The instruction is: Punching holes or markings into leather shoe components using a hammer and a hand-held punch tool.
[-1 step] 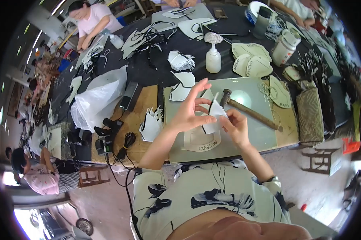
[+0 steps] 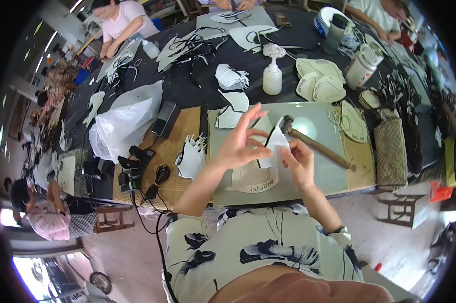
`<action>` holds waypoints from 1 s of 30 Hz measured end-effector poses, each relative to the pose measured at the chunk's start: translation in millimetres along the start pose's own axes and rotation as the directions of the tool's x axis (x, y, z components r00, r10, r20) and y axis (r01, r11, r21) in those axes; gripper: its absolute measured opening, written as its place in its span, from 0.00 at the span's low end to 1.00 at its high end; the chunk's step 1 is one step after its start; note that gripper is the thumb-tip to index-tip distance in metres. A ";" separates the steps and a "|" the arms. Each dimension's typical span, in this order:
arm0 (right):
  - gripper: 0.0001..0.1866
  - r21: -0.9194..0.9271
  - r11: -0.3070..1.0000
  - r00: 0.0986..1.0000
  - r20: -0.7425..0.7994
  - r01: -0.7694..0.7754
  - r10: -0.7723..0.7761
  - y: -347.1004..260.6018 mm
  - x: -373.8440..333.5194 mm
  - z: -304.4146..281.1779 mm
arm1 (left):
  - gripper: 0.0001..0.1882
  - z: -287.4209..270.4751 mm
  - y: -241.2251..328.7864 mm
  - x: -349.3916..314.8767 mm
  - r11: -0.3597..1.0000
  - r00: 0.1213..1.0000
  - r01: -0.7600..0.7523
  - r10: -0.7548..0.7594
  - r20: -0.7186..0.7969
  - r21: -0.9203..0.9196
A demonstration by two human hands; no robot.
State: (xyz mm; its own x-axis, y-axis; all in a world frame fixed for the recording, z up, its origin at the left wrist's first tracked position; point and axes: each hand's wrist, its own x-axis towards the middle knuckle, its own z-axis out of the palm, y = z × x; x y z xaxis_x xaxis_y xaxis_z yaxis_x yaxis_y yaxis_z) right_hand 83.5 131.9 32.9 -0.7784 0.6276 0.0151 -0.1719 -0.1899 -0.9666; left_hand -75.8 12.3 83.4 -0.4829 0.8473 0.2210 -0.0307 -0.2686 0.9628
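Note:
A small white cut piece with a dark edge and a notched side (image 2: 277, 143) is held up over the work board. My right hand (image 2: 299, 162) pinches its right side between thumb and fingers. On the other side, my left hand (image 2: 240, 144) has its fingers spread, index finger raised and thumb tip close to the dark edge; whether it touches is hard to tell. Beneath both hands lies a pale flat template with lettering (image 2: 255, 183), partly hidden. A hammer with a wooden handle (image 2: 318, 148) rests just beyond my right hand, on the greenish board (image 2: 334, 174).
Nearby are stacked white pieces (image 2: 191, 160), a white bottle (image 2: 272, 80), pale templates (image 2: 323, 87), a clear plastic bag (image 2: 122, 129), a black adapter (image 2: 164, 119) and a coiled cable (image 2: 162, 174). A patterned block (image 2: 391, 151) sits at right. Other people work around the table.
The whole view has shifted slightly. Both hands and the white piece stay in nearly the same pose over the board.

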 end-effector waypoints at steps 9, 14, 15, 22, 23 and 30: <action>0.07 0.136 0.990 0.999 -0.036 0.036 -0.031 5.3 6.8 28.8 | 0.11 -2.2 -30.6 -37.8 0.993 0.986 0.122 -0.120 -0.119 0.003; 0.03 -0.027 1.000 0.975 0.223 0.008 -0.002 5.0 3.1 31.9 | 0.09 -10.9 0.6 -57.7 0.868 0.980 0.148 -0.063 -0.191 0.474; 0.03 -0.029 0.999 0.968 0.252 -0.016 0.023 4.2 -0.6 31.9 | 0.09 -20.6 2.7 -65.0 0.867 0.971 0.174 -0.071 -0.228 0.467; 0.09 -0.243 0.970 0.978 0.201 -0.007 0.057 7.5 -9.6 -11.6 | 0.13 -132.2 -10.9 -122.1 0.622 0.831 0.245 0.261 -0.491 0.744; 0.08 -0.247 0.969 0.975 0.213 -0.001 0.056 6.9 -9.2 -18.3 | 0.13 -133.3 -16.6 -131.4 0.622 0.836 0.254 0.244 -0.492 0.741; 0.09 -0.588 0.785 0.980 0.135 0.195 -0.143 -19.2 12.3 -46.4 | 0.15 -80.3 -3.7 -66.1 0.272 0.864 0.021 0.479 -0.155 0.962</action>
State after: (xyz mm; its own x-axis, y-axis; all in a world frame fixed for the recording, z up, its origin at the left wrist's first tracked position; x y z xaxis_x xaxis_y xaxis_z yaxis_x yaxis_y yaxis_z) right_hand 105.2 178.3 39.8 -0.8202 0.5405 0.1874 0.0684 0.4179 -0.9059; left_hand -114.1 -79.5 52.7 -0.5675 0.5322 0.6283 0.8231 0.3856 0.4168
